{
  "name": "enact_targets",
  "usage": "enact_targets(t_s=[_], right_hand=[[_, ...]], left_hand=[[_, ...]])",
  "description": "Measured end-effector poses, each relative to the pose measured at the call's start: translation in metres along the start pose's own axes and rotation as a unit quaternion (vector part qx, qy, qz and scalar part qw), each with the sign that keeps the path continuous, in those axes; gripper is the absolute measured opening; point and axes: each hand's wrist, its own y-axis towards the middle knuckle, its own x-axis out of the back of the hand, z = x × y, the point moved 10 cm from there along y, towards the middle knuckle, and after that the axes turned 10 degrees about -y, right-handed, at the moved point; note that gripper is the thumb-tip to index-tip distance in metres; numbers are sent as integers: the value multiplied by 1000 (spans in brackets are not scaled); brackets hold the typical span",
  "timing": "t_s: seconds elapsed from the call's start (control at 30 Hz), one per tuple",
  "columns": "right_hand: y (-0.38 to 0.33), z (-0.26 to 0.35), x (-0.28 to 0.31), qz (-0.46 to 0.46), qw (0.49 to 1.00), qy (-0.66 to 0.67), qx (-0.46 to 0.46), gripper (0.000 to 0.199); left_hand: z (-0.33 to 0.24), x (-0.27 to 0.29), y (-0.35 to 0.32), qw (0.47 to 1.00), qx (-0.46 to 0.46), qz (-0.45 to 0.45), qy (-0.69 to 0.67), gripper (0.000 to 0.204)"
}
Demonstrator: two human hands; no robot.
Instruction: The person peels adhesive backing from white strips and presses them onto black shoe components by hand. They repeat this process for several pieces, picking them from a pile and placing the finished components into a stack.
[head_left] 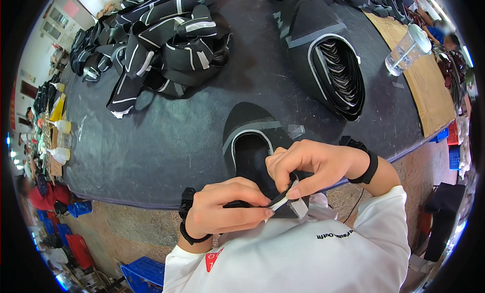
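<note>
Both hands (262,192) around black shoe upper (252,159)

Dark grey padded worktable (166,141) fills most of the view, with a tan cardboard sheet (429,91) over its right end and a clear plastic cup (408,49) lying on that sheet. Floor (131,227) is mottled brownish concrete; blue plastic crates (144,273) stand at lower left beside a red one (78,247), more blue crates (452,151) at right. White wall with windows (53,22) at upper left, bright daylight from upper right.
</note>
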Motion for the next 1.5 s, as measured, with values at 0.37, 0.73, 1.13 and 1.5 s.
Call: enact_targets(t_s=[0.37, 0.73, 1.13, 1.5], right_hand=[[3, 7, -3, 2, 994, -92, -51, 9], [-2, 2, -9, 18, 998, -46, -43, 12], [-4, -3, -13, 18, 999, -24, -11, 22], [-3, 4, -17, 22, 999, -8, 38, 22]], left_hand=[[0, 0, 5, 998, -15, 3, 55, 23], [-41, -14, -6, 931, -135, 12, 338, 18], [-49, -27, -9, 875, -166, 57, 451, 18], [-54, -31, -14, 853, -173, 48, 490, 17]])
